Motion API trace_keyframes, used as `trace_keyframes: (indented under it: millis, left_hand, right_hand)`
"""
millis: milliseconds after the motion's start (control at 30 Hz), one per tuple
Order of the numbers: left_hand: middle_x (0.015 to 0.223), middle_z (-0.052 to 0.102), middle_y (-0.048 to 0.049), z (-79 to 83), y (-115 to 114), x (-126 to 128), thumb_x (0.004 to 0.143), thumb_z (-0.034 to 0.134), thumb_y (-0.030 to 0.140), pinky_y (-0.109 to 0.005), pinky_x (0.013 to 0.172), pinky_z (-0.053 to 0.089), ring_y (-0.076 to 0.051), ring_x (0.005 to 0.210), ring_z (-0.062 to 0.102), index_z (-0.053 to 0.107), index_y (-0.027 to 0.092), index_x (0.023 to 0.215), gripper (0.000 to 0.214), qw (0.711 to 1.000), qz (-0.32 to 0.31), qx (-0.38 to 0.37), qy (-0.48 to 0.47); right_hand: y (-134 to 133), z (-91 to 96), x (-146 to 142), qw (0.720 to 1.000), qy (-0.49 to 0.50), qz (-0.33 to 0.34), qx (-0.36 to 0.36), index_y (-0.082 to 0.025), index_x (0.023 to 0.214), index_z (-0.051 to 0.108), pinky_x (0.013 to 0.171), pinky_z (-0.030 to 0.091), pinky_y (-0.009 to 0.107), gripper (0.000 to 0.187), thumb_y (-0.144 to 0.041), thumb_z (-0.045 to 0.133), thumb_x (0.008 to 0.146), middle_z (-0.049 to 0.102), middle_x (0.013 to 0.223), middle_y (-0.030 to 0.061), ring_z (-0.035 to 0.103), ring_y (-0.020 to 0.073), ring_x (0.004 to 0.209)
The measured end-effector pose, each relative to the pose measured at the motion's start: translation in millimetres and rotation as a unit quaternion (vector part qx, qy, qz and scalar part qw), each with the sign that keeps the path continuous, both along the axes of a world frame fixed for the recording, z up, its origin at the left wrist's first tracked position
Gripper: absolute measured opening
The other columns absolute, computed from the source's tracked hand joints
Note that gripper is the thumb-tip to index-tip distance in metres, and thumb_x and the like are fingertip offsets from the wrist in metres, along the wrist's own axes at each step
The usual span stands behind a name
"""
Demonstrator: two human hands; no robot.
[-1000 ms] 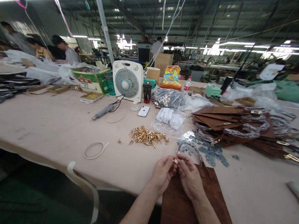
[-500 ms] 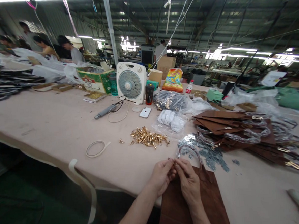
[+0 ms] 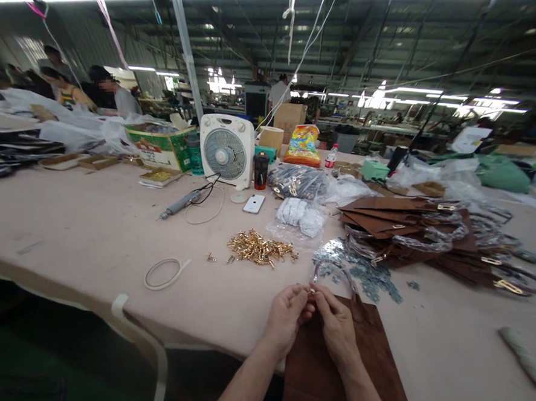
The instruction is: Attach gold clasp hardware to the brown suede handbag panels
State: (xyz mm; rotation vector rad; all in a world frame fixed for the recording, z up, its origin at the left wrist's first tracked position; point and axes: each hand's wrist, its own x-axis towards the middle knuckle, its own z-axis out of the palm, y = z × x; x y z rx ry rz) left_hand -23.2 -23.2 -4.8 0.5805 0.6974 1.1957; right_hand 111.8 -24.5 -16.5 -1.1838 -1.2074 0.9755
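Observation:
A brown bag piece (image 3: 369, 364) with a plastic-wrapped loop handle (image 3: 333, 263) lies at the table's front edge, partly under my arms. Above it my left hand (image 3: 288, 317) and my right hand (image 3: 337, 326) meet at the fingertips. Both pinch a small gold metal fitting (image 3: 312, 291), mostly covered by the fingers. Ahead lies a heap of similar gold fittings (image 3: 259, 248), with a loose one just left of it. Thin grey metal plates (image 3: 373, 279) are scattered beyond my right hand.
Stacked brown bag pieces (image 3: 406, 228) lie at the right. Farther back stand a box fan (image 3: 228, 148) and a dark tumbler (image 3: 261, 170), near a phone (image 3: 253, 204) and a corded electric screwdriver (image 3: 180, 204). A tape roll (image 3: 163, 273) lies left, a greenish roll (image 3: 527, 360) right. People work behind.
The view has shifted slightly to the right. My hands stay together at the fingertips, and a bit more of the gold fitting shows between them.

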Motion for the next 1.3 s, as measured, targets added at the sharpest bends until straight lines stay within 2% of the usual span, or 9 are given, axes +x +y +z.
trace_keyframes:
  millis: [133,300,500,633,800,933,1100,1200,1300]
  left_hand:
    - [0.094,0.076,-0.0069,-3.6,1.0,2.2,0.077,0.09,0.05,-0.018,0.067,0.054,-0.01,0.076,0.067,0.07,0.014,0.107,0.051,1.0,-0.001,0.003,0.006]
    - [0.076,0.072,-0.0023,-9.8,2.6,5.5,0.076,0.09,0.05,-0.018,0.064,0.051,-0.009,0.068,0.065,0.066,0.012,0.106,0.053,0.999,0.026,0.03,0.037]
    - [0.072,0.072,-0.0026,-1.6,-1.0,5.8,0.077,0.088,0.054,-0.022,0.062,0.05,-0.012,0.064,0.065,0.067,0.014,0.102,0.051,0.99,0.062,0.068,0.103]
    - [0.073,0.073,-0.0032,2.0,-2.7,6.1,0.074,0.089,0.055,-0.024,0.062,0.052,-0.014,0.064,0.066,0.069,0.014,0.099,0.052,0.988,0.068,0.074,0.119]
    - [0.072,0.073,-0.0019,-1.4,-3.3,6.8,0.08,0.085,0.05,-0.022,0.063,0.052,-0.012,0.064,0.065,0.069,0.014,0.101,0.045,0.985,0.064,0.092,0.129]
    - [0.081,0.076,-0.0047,-2.5,-6.0,8.0,0.083,0.084,0.045,-0.024,0.068,0.054,-0.014,0.07,0.068,0.067,0.015,0.104,0.041,0.984,0.048,0.107,0.131]
    - [0.114,0.077,-0.012,0.3,-10.3,8.9,0.083,0.085,0.033,-0.033,0.094,0.057,-0.022,0.102,0.072,0.07,0.017,0.119,0.042,0.978,0.015,0.148,0.148]
    - [0.12,0.076,-0.013,2.4,-10.3,7.8,0.09,0.077,0.035,-0.036,0.099,0.056,-0.025,0.11,0.071,0.073,0.017,0.12,0.035,0.974,0.024,0.161,0.16]
    - [0.118,0.077,-0.0121,5.2,-9.4,6.7,0.091,0.076,0.038,-0.037,0.098,0.057,-0.026,0.109,0.071,0.075,0.018,0.119,0.034,0.971,0.04,0.162,0.172]
  right_hand:
    - [1.3,-2.4,0.8,1.0,0.014,0.005,-0.014,-0.023,0.121,0.08,0.113,0.048,0.049,0.047,-0.058,0.069,0.092,0.073,0.127,0.0114,0.065,0.0311,0.123]
    - [0.9,-3.8,-3.4,1.0,0.0,0.007,0.01,-0.024,0.117,0.081,0.112,0.049,0.045,0.044,-0.058,0.069,0.092,0.068,0.136,0.0113,0.063,0.03,0.126]
    - [0.7,-4.9,-2.4,1.0,0.015,0.02,0.015,-0.026,0.123,0.079,0.113,0.048,0.043,0.042,-0.056,0.062,0.099,0.066,0.14,0.01,0.062,0.0275,0.127]
    - [1.1,-5.4,-1.6,0.999,0.028,-0.008,0.021,-0.023,0.114,0.082,0.111,0.049,0.042,0.039,-0.054,0.066,0.096,0.071,0.13,0.0108,0.064,0.0284,0.123]
    - [-1.3,3.7,-6.8,0.997,-0.026,-0.02,0.076,-0.021,0.111,0.08,0.101,0.052,0.039,0.032,-0.047,0.066,0.097,0.075,0.114,0.0102,0.068,0.0265,0.109]
    - [-0.7,7.2,-3.8,0.995,-0.044,-0.033,0.087,-0.02,0.102,0.08,0.095,0.053,0.036,0.03,-0.047,0.067,0.097,0.075,0.105,0.0087,0.068,0.0256,0.103]
    - [3.2,-1.6,6.5,0.997,0.083,-0.001,-0.004,-0.02,0.099,0.078,0.089,0.057,0.038,0.037,-0.055,0.071,0.092,0.076,0.103,0.0085,0.07,0.0263,0.097]
    - [5.0,-6.0,7.9,0.991,0.129,0.011,-0.035,-0.02,0.103,0.079,0.086,0.059,0.04,0.042,-0.059,0.071,0.09,0.077,0.103,0.0094,0.072,0.0278,0.095]
    - [5.1,-5.6,5.9,0.994,0.105,0.011,-0.035,-0.02,0.106,0.078,0.086,0.059,0.04,0.044,-0.061,0.071,0.09,0.078,0.104,0.0096,0.072,0.0283,0.095]
